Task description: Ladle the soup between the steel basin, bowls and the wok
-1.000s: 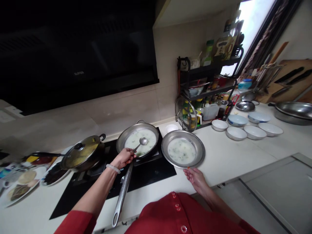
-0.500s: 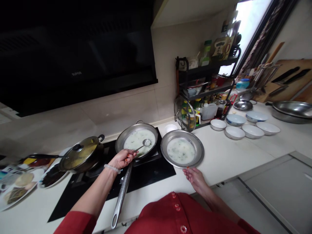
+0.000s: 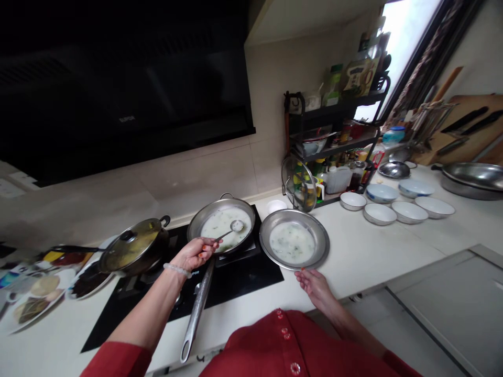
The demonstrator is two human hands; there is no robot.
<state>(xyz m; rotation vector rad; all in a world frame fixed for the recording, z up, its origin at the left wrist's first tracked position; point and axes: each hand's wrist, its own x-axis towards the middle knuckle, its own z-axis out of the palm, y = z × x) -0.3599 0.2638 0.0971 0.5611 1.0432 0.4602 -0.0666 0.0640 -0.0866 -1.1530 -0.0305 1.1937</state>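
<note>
At the pan's near edge, left hand (image 3: 196,253) has fingers closed round a spoon (image 3: 236,225); spoon's bowl is ahead and to the right of that hand, over the pan's whitish liquid (image 3: 220,217) with green bits. What's in the spoon is hard to make out. Pan (image 3: 195,229) sits on the black hob (image 3: 245,280), its long handle (image 3: 198,314) running toward the person, just right of the left forearm. Right hand (image 3: 314,285): fingers partly curled, tips at the near rim of the metal basin (image 3: 322,243); can't tell if pinching or only touching. Basin holds similar liquid. Left of left hand: lidded pot (image 3: 135,248), then plate of dark food (image 3: 88,283). Beyond right hand: glass lid (image 3: 298,183) upright against the rack (image 3: 334,111). Further right: six bowls (image 3: 379,215) on the white worktop (image 3: 365,251).
</note>
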